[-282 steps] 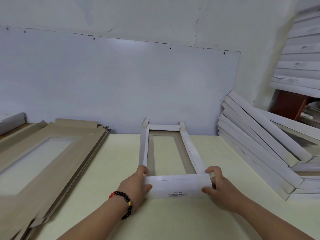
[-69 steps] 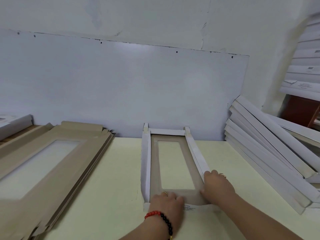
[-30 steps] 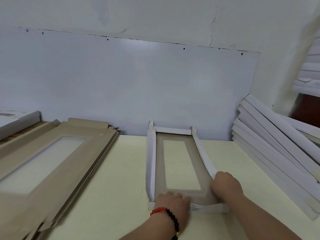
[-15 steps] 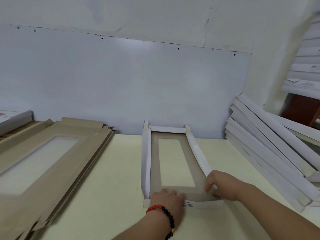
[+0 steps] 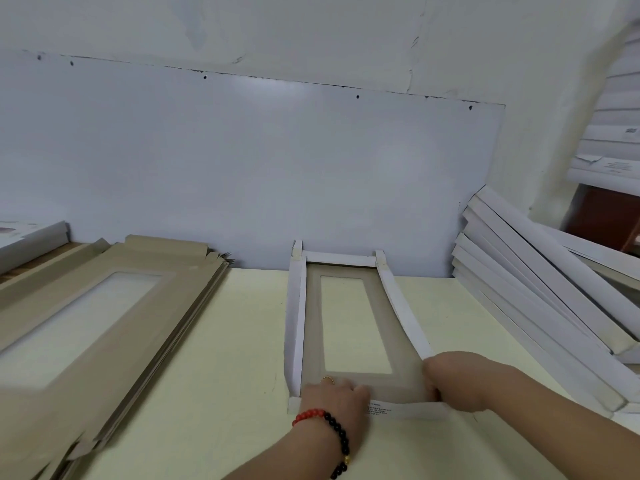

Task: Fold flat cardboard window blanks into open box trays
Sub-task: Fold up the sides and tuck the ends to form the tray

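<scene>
Right hand [image 5: 450, 379] slid nearer on tray [image 5: 313, 327], pale table [image 5: 235, 341].

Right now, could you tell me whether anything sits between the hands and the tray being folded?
Nothing visible does. The left hand presses on the tray at its near end, and the right hand holds its near right corner.

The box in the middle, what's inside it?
Inside the box tray nothing is stored: the yellow table shows through its window. The left hand and right hand cover the near corners.
</scene>
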`<state>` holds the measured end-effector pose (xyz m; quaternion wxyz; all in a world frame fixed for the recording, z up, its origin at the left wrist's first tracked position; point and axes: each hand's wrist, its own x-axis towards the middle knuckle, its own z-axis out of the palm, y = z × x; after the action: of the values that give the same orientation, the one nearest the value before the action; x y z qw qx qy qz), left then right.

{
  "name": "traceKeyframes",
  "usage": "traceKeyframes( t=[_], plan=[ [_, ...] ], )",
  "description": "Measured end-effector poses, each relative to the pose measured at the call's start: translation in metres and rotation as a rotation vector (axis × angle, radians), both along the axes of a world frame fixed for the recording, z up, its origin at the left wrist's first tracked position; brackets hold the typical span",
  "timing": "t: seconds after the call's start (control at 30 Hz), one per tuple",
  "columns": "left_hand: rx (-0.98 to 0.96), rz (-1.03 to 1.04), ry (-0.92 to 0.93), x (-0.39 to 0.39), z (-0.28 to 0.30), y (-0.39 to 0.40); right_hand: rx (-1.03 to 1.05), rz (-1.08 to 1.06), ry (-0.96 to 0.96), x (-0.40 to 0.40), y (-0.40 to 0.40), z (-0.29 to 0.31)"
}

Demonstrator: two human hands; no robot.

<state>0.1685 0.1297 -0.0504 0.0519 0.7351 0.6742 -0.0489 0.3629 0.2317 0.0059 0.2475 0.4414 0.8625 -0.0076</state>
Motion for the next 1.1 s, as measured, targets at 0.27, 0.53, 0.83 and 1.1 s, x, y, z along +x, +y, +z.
traceKeyframes(
  t=[0.27,0.53,0.83,1.1],
  plan=[
    [0.009,-0.007,0.009,0.000,-0.001,0.002,-0.131,-0.104,0.021,-0.002,0.006,0.009],
    [0.018,-0.020,0.023,0.000,0.000,-0.001,0.063,-0.065,-0.127,-0.021,0.002,-0.001],
    [0.049,-0.030,0.030,-0.001,0.000,-0.003,0.062,-0.054,0.451,0.035,-0.001,-0.007],
    [0.110,-0.040,0.028,0.000,-0.006,-0.002,0.110,0.108,0.318,0.031,-0.012,-0.030]
  ],
)
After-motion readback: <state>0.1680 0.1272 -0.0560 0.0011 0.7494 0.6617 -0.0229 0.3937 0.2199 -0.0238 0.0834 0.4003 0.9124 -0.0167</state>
